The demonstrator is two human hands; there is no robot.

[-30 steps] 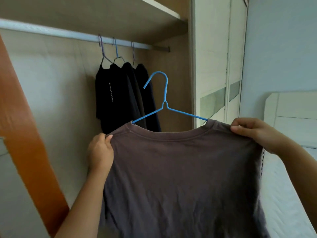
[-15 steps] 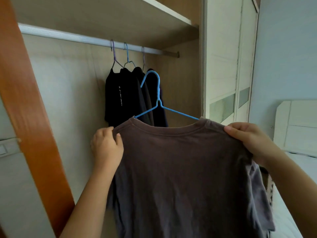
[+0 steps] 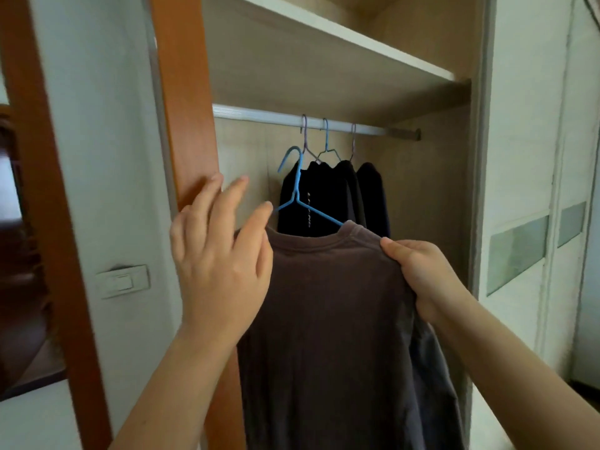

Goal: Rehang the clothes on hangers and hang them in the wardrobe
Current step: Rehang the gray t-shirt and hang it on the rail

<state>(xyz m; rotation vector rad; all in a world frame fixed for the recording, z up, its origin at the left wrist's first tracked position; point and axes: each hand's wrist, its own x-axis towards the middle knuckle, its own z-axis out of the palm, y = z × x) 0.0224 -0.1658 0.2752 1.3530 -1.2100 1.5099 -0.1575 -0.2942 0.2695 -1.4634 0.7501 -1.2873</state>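
Note:
A brown-grey T-shirt hangs on a blue wire hanger, its hook standing free below the wardrobe rail. My right hand grips the shirt's right shoulder and carries it. My left hand is off the shirt, fingers spread and straight, its thumb tip close to the hanger's left arm. Three dark garments hang on hangers from the rail, just behind the blue hook.
An orange-brown wardrobe frame post stands right beside my left hand. A shelf runs above the rail. White sliding doors lie to the right, a wall switch to the left.
My left hand let go of the shirt's left shoulder and opened, rising toward the hanger. The view swung left and closer to the wardrobe; the shirt now hangs from my right hand alone.

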